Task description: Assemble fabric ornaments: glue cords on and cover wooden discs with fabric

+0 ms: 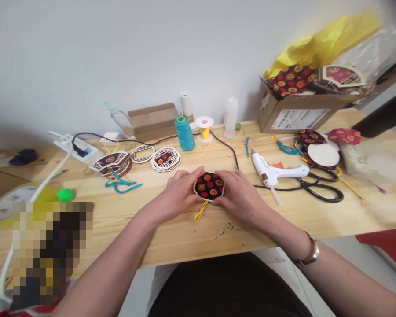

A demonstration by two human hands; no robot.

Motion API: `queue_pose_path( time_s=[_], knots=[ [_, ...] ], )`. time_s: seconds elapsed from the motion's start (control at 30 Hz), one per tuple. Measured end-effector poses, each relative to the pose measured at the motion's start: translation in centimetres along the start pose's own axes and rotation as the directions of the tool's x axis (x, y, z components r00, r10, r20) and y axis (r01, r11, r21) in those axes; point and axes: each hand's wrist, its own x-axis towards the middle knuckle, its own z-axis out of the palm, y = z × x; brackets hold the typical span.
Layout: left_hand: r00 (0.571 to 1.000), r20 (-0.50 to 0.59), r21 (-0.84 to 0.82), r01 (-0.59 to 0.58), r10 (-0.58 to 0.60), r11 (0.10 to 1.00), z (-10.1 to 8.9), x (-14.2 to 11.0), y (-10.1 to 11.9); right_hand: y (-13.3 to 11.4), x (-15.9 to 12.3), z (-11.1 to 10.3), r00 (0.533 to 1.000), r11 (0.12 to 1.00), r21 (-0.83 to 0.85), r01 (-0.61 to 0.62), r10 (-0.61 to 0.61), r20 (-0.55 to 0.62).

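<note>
Between my two hands is a small fabric-covered ornament (209, 186), black with red and floral dots and a pale wooden edge. My left hand (181, 192) grips its left side, thumb along the lower edge. On the opposite side my right hand (240, 193) holds it the same way, fingers closed along the rim. A yellow cord loop (200, 212) hangs from its near edge onto the wooden table (171, 240). Right of my right hand lies a white hot glue gun (277, 171) with a glue stick poking out of its back.
Cut wooden frames (166, 159) and fan-shaped pieces (111, 162) lie to the left. Behind stand a teal thread cone (185, 134), a yellow cord spool (204, 130) and a white bottle (231, 118). A cardboard box (293, 114) of fabric pieces sits back right; black cable (323, 193) coils beside the glue gun.
</note>
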Motion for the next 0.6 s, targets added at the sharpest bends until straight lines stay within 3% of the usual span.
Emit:
queue_pose_path(
  time_s=[0.6],
  knots=[
    [0.998,-0.037,-0.116,0.052,-0.056,0.992,0.24,0.18,-0.21,-0.1,0.55,0.0,1.0,0.999,-0.034,-0.006,0.007,0.027]
  ],
)
